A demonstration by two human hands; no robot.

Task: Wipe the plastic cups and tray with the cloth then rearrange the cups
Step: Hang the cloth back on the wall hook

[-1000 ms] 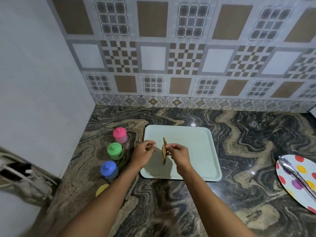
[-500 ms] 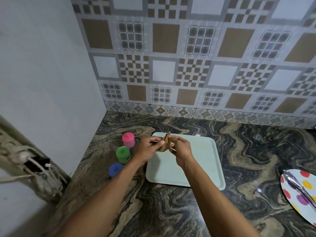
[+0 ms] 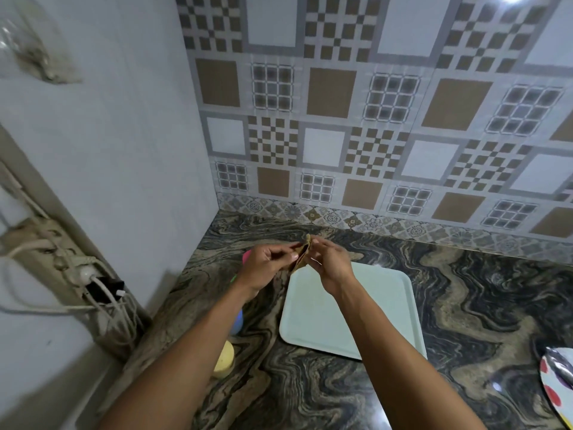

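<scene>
We find no legible text, label, brand, number or sign on any surface here, neither on the patterned wall tiles [image 3: 372,125] nor on the tray [image 3: 384,308].

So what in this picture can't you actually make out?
- Pink cup, green cup and blue cup, head view: mostly hidden behind the left hand and forearm.
- Yellow cup: partly covered by the forearm.
- Brown cloth: pinched by both hands, right hand covering part; its fold unclear.
- Spotted plate: cut off by the right edge.
</scene>
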